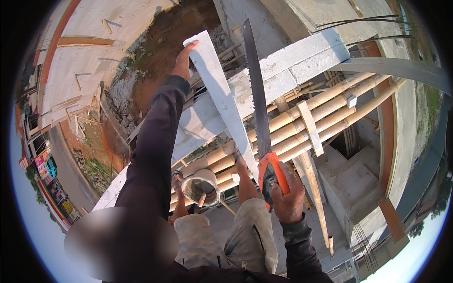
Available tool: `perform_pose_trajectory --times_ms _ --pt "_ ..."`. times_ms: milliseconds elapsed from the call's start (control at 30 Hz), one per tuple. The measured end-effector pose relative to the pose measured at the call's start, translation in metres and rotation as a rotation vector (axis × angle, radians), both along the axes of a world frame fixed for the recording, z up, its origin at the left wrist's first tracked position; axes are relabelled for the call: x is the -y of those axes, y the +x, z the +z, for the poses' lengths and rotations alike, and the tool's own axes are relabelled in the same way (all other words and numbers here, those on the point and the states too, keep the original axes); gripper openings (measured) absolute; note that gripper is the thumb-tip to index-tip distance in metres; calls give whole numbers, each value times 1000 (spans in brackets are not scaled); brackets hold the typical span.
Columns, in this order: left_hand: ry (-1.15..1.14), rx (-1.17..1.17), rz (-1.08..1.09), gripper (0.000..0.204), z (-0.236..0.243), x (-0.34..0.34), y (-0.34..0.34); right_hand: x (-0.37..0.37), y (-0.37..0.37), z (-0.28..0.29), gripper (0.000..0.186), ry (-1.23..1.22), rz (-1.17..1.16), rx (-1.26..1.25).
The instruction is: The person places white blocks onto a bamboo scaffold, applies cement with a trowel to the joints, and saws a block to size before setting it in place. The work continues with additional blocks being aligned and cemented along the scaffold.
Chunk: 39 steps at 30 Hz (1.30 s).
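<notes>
My left hand point(184, 60) grips the far end of a long, narrow white lightweight concrete block point(217, 89), its thumb over the top edge. The block slants across the wall toward my legs, its near end by my knee. Closed round the orange-and-black handle of a hand saw point(259, 104), my right hand point(289, 195) holds the tool with its toothed blade pointing up and away. The blade is just right of the block, with a gap between them. White block wall point(302, 59) runs behind both.
Bamboo poles point(330, 106) form a platform under my feet, with a wooden slat point(310, 127) across them. A mortar-stained bucket point(200, 187) stands between my legs. A deep drop with bare soil point(160, 70) lies beyond the wall. Rebar rods point(363, 20) jut out at the upper right.
</notes>
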<state>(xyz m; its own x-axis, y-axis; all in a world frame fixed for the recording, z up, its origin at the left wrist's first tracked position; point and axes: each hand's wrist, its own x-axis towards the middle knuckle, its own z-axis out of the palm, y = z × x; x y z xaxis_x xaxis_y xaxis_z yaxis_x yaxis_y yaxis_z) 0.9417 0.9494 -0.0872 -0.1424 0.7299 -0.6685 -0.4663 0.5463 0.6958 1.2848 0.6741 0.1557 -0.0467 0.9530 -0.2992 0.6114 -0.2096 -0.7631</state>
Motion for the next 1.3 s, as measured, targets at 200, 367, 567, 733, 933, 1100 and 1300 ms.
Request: perform_pose_trajectory --times_ms 200,367,567,733,933,1100,1300 --pt "137 -140 12 62 -16 3 3 -40 -31 -16 50 68 -43 -171" --pt "168 -191 94 59 -7 1 14 -69 -62 -35 47 271 -45 -136" --pt "155 -268 129 74 -2 -8 14 -70 -89 -45 51 265 28 -83" --pt "143 -326 114 72 -12 -16 10 -61 -101 -47 58 139 89 -184" --pt "133 -410 110 72 -21 -15 9 -48 -109 -54 54 -37 -8 -214" --pt "115 -612 104 71 -31 -19 11 -28 -100 -41 51 -70 52 -100" --pt "160 -748 47 76 -41 -14 4 -79 -112 -53 51 31 -5 -138"
